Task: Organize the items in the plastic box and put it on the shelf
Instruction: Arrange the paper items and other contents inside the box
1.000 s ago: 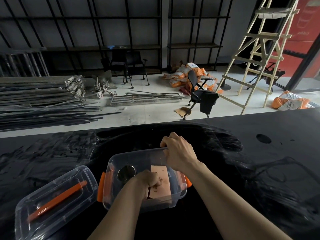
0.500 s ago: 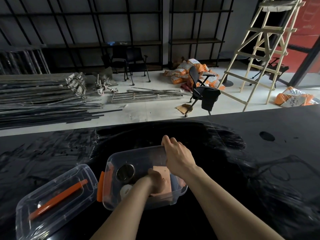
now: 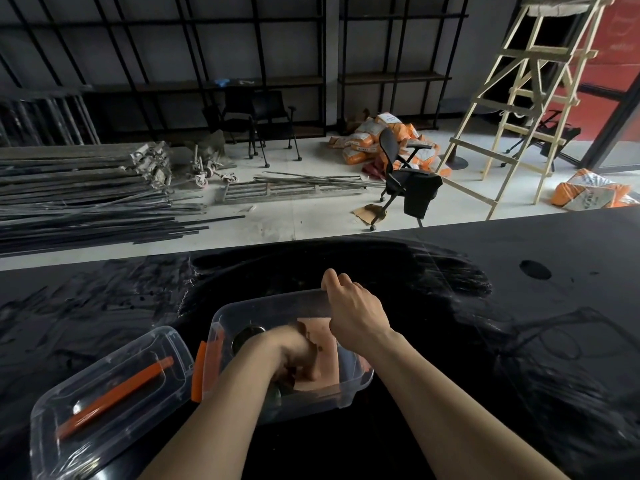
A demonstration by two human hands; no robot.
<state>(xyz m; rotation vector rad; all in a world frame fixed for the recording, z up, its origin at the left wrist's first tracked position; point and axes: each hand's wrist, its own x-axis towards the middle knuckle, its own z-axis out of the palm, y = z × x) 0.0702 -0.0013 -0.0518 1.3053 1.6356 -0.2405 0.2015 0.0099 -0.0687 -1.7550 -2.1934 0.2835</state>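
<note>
A clear plastic box (image 3: pixel 311 400) with orange latches (image 3: pixel 199 370) stands on the black table (image 3: pixel 467 358) in front of me. My right hand (image 3: pixel 353 313) grips its far rim. My left hand (image 3: pixel 298 358) is down inside the box with its fingers curled, resting over a tan flat card (image 3: pixel 320 329); whatever lies under the fingers is hidden. A round metal item (image 3: pixel 246 336) sits in the box's left part. The box's clear lid (image 3: pixel 114 386), with an orange handle, lies on the table just left of the box.
Beyond the table's far edge is a floor with stacked metal bars (image 3: pixel 86 202), an office chair (image 3: pixel 405 174), orange sacks (image 3: pixel 381 133) and a wooden ladder (image 3: pixel 519 98). Black shelving (image 3: pixel 391 77) lines the back wall.
My left hand has slid toward the near side of the box and now covers a white roll that showed half a second ago. My right hand has kept its hold on the rim.
</note>
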